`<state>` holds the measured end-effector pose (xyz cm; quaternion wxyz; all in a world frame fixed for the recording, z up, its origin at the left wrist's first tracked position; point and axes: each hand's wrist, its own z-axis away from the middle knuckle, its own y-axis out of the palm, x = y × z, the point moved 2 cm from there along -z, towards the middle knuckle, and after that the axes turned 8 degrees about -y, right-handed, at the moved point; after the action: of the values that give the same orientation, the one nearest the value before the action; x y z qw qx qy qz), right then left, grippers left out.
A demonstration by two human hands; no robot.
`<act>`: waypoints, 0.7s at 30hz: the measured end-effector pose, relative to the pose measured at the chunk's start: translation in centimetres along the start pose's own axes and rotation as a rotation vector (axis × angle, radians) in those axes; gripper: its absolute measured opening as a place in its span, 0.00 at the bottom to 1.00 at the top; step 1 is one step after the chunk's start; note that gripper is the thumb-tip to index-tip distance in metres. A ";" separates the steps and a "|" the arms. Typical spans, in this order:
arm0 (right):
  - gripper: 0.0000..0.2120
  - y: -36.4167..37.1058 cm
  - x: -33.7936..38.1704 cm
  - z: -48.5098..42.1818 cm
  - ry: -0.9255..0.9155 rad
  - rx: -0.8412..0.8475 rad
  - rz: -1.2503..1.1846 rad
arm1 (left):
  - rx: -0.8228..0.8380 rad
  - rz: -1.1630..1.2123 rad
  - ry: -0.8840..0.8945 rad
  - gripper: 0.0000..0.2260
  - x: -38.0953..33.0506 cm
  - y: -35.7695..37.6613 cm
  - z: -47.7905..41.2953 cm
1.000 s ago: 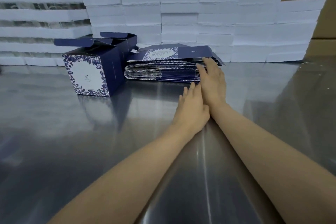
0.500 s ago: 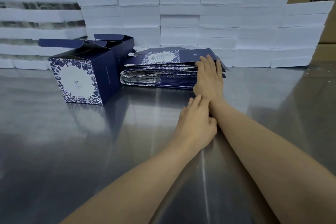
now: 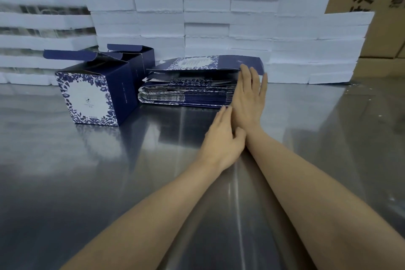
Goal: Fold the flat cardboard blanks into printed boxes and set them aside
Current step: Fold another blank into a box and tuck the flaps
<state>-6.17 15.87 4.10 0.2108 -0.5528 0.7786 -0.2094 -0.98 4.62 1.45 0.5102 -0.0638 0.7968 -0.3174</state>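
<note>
A stack of flat navy-and-white floral blanks (image 3: 184, 96) lies on the steel table near the back. Its top blank (image 3: 208, 64) is raised at the near edge. My right hand (image 3: 249, 96) lies with straight fingers against the stack's right end, fingertips touching the top blank. My left hand (image 3: 221, 140) rests flat on the table just in front, its fingers beside my right wrist. Left of the stack stand two folded boxes with lids open, one in front (image 3: 96, 92) and one behind it (image 3: 140, 59).
White foam blocks (image 3: 219, 17) are piled like a wall along the back of the steel table (image 3: 109, 182). A brown carton (image 3: 381, 17) stands at the far right. White crumbs dot the table at the right.
The top blank has lifted off the stack under my right fingertips. My left hand has slid slightly toward me along my right wrist. The camera has drifted a little.
</note>
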 end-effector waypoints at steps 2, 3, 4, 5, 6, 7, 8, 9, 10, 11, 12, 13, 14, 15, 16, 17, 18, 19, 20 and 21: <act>0.25 -1.7 -0.1 1.1 0.052 -0.057 -0.009 | -0.021 0.078 -0.031 0.28 0.2 -0.2 0.2; 0.25 -2.6 -0.2 1.7 0.065 -0.088 -0.003 | -0.040 0.117 -0.048 0.29 0.2 -0.4 0.2; 0.25 -3.6 -0.2 2.3 0.061 -0.119 0.012 | -0.068 0.155 -0.062 0.29 0.2 -0.6 0.3; 0.25 -4.5 -0.2 3.0 0.046 -0.126 0.018 | -0.100 0.194 -0.069 0.29 0.0 -0.8 0.5; 0.26 -5.3 -0.2 3.7 0.028 -0.119 0.009 | -0.128 0.245 -0.070 0.30 -0.2 -1.2 0.7; 0.27 -6.2 -0.2 4.5 0.008 -0.109 -0.013 | -0.149 0.315 -0.068 0.31 -0.5 -1.4 1.0; 0.28 -7.0 -0.2 5.3 -0.011 -0.100 -0.044 | -0.158 0.402 -0.076 0.32 -0.7 -1.7 1.3; 0.27 -7.9 -0.3 6.1 -0.030 -0.094 -0.071 | -0.154 0.493 -0.096 0.35 -0.9 -2.0 1.6; 0.26 -8.8 -0.5 6.7 -0.055 -0.095 -0.087 | -0.141 0.576 -0.127 0.38 -1.0 -2.2 1.9; 0.23 -9.7 -0.6 7.2 -0.101 -0.116 -0.099 | -0.130 0.656 -0.166 0.39 -0.9 -2.5 2.2; 0.20 -10.5 -0.7 7.6 -0.178 -0.155 -0.122 | -0.128 0.748 -0.205 0.35 -0.6 -2.7 2.3; 0.17 -11.2 -0.8 8.1 -0.284 -0.203 -0.165 | -0.135 0.843 -0.240 0.26 -0.2 -2.9 2.4; 0.13 -11.7 -0.8 8.7 -0.396 -0.235 -0.233 | -0.149 0.923 -0.274 0.16 0.2 -3.1 2.6; 0.10 -12.1 -0.8 9.2 -0.457 -0.242 -0.325 | -0.172 0.994 -0.300 0.09 0.6 -3.5 2.7; 0.10 -12.2 -0.9 9.6 -0.425 -0.234 -0.445 | -0.203 1.060 -0.323 0.08 0.9 -4.0 2.8; 0.11 -12.1 -1.4 9.6 -0.274 -0.211 -0.581 | -0.233 1.120 -0.343 0.09 1.3 -4.6 2.9; 0.10 -11.7 -2.2 9.5 -0.027 -0.183 -0.727 | -0.254 1.160 -0.350 0.11 1.6 -5.0 2.9; 0.10 -10.9 -3.4 9.2 0.259 -0.177 -0.852 | -0.261 1.157 -0.348 0.13 1.9 -5.4 2.9; 0.11 -10.2 -4.5 9.0 0.508 -0.193 -0.930 | -0.261 1.121 -0.346 0.15 2.1 -5.7 2.9; 0.13 -9.5 -5.8 8.8 0.707 -0.216 -0.997 | -0.274 1.066 -0.353 0.15 2.3 -6.0 2.9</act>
<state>7.81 17.70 2.76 -0.2400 -0.7655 0.4661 -0.3731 -0.89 -2.43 2.29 0.7118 0.2291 0.6556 0.1050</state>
